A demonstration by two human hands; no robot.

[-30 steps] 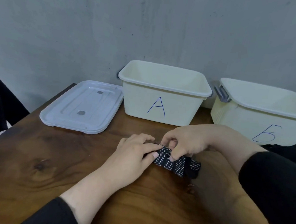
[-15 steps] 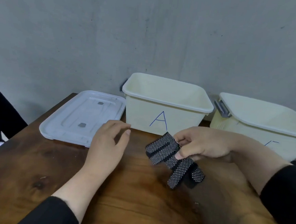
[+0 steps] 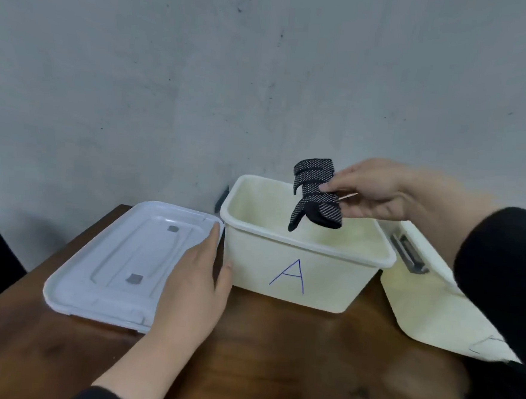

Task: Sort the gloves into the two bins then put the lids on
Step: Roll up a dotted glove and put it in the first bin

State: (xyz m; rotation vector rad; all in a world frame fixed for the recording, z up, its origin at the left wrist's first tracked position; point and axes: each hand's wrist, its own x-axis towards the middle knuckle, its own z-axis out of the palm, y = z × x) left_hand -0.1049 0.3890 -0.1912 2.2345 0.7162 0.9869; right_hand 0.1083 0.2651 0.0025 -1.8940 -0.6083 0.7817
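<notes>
We log: right hand [image 3: 377,191] pinches folded glove [image 3: 315,193] over bin A [image 3: 297,264] | left hand [image 3: 193,285] flat, fingers together, on lid [image 3: 110,266] at 9 o'clock of bin A

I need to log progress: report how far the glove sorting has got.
Done: nothing is visibly binned; bin A looks empty. In hand: the right hand pinches a folded black glove above bin A; the left hand rests on the lid. Left: drop it in, then fit the lids.
</notes>
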